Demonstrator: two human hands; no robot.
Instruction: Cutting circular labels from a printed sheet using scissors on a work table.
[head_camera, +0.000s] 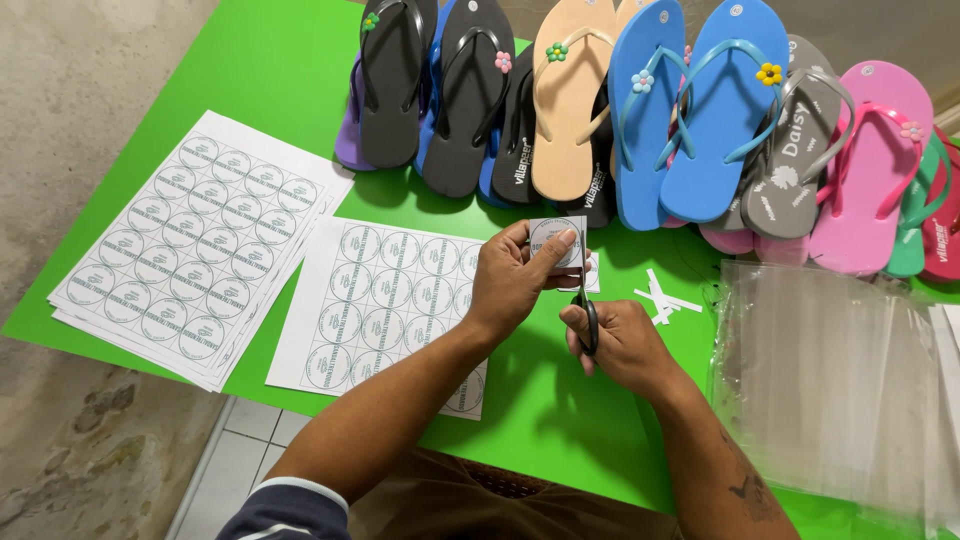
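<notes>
Left hand: the left hand (512, 280) holds a small paper piece (556, 245) printed with one round label; its grip is pressed together on the piece, thumb lying across the front face, fingers behind.
Right hand: the right hand (622, 345) is closed through the handles of a pair of scissors (586, 305), dark handles low in the palm, blades pointing up and away from the person.
Blades: how far they stand apart cannot be told; they meet the lower right edge of the paper piece.
Key relation: the paper piece lies just above and slightly left of the right hand, directly in line with the blades. The scissors' long axis runs nearly straight up the view, along the right edge of the piece. The left hand is on the piece; the right reaches it only through the blades.
Sheet below: a white label sheet (385, 300) with rows of round labels lies flat on the green worktop (290, 70), under the left forearm.
Stack: more label sheets (195, 245) lie further left, well apart from the hands.
Offcuts: thin white paper strips (665, 298) lie just right of the hands.
Bags: clear plastic bags (820, 380) are piled at the right.
Back edge: a row of coloured flip-flops (640, 110) lies overlapped along the far side.
</notes>
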